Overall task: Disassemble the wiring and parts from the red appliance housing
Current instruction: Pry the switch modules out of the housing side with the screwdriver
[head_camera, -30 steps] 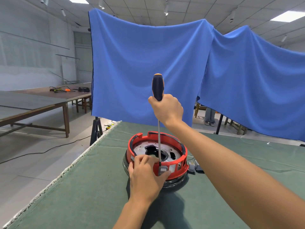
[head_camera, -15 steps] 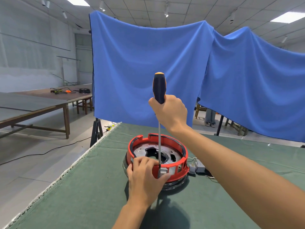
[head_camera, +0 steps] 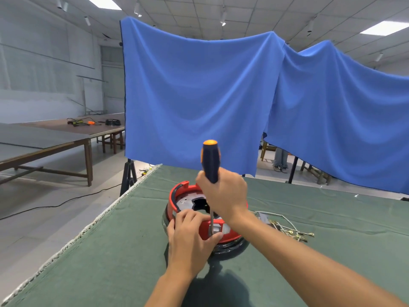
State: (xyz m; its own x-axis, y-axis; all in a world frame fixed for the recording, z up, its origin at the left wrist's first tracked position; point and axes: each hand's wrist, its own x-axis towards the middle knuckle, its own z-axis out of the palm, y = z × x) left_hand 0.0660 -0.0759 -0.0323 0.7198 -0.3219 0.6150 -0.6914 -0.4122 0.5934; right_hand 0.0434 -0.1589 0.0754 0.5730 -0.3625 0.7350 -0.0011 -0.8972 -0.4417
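The round red appliance housing (head_camera: 174, 199) sits upside down on the green table cloth (head_camera: 110, 251), with a metal plate and a dark opening inside its ring. My left hand (head_camera: 190, 238) grips the housing's near rim. My right hand (head_camera: 223, 196) holds a screwdriver (head_camera: 210, 162) with a dark blue and orange handle upright. Its thin shaft runs down to a small grey part on the near rim, beside my left thumb. Loose wires with ring terminals (head_camera: 290, 231) trail from the housing's right side onto the cloth.
The table's left edge (head_camera: 88, 229) runs diagonally close to the housing, with floor beyond it. A blue cloth backdrop (head_camera: 199, 96) hangs behind the table on a black stand (head_camera: 128, 176). A long wooden table (head_camera: 55, 140) stands at the far left.
The view has tilted up, so the housing and hands sit lower in frame. The loose wires at the right have come into view. Both hands keep their grips.
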